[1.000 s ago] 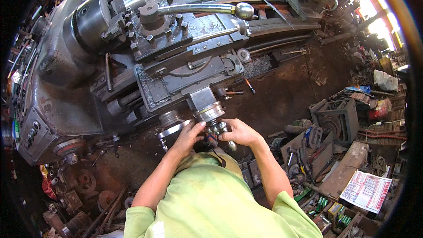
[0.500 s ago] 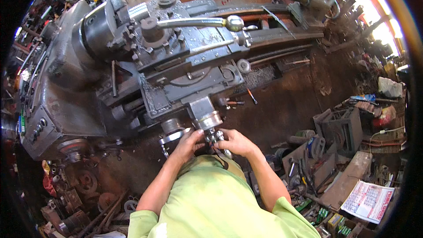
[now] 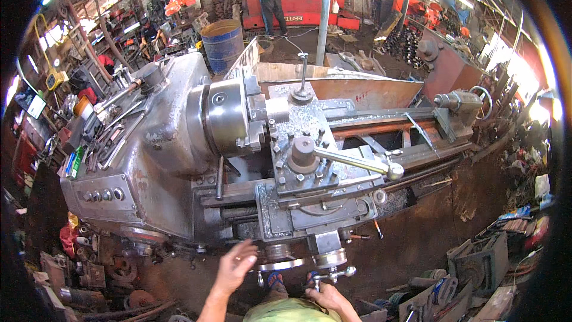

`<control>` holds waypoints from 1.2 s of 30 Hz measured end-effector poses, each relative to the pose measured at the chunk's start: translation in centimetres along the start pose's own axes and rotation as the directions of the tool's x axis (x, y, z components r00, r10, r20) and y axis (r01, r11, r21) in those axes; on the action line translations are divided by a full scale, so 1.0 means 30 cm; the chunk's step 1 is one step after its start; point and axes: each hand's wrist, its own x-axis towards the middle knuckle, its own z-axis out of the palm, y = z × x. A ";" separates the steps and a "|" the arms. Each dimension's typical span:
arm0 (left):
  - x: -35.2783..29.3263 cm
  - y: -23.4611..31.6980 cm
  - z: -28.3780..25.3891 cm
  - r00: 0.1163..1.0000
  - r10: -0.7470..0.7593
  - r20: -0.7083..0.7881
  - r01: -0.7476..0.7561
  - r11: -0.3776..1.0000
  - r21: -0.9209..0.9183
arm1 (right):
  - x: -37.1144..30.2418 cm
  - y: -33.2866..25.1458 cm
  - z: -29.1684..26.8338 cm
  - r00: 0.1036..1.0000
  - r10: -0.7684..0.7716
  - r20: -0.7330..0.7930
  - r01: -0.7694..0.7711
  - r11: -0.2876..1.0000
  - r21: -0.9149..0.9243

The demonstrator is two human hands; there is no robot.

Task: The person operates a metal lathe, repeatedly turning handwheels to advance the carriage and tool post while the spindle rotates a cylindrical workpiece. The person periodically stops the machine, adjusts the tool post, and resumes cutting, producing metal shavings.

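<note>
A worn grey metal lathe [image 3: 167, 119] spans the frame's centre above a dark brown floor [image 3: 405, 268]; a blue, rust-topped drum [image 3: 223, 50] stands upper left of centre. At lower centre, the silver ball-ended crank [image 3: 332, 275] sits just above the right hand [image 3: 328, 297], which touches it, grip unclear. The left hand [image 3: 235, 267] is unclenched, just left of the silver metal handwheel [image 3: 283, 265].
</note>
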 end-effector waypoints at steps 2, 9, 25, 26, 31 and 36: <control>0.020 0.102 -0.086 0.970 0.170 -0.175 -0.179 0.983 -0.037 | 0.045 0.047 -0.008 0.979 -0.067 -0.191 0.115 0.960 0.256; 0.103 0.430 -0.451 0.226 0.906 -0.359 -0.330 0.418 0.846 | -0.107 0.070 -0.255 0.945 0.208 -0.253 -0.025 0.815 0.579; 0.216 0.441 -0.539 0.247 0.904 -0.349 0.229 0.295 0.928 | 0.002 -0.057 -0.322 0.949 0.316 -0.009 -0.286 0.871 0.401; 0.221 0.443 -0.537 0.246 0.905 -0.347 0.248 0.288 0.925 | 0.006 -0.067 -0.328 0.944 0.329 0.003 -0.300 0.858 0.416; 0.238 0.454 -0.529 0.265 0.910 -0.319 0.336 0.223 0.915 | 0.014 -0.118 -0.363 0.965 0.255 -0.056 -0.238 0.948 0.212; 0.252 0.456 -0.521 0.271 0.913 -0.305 0.377 0.191 0.906 | 0.015 -0.131 -0.371 0.979 0.078 -0.189 -0.043 0.982 0.183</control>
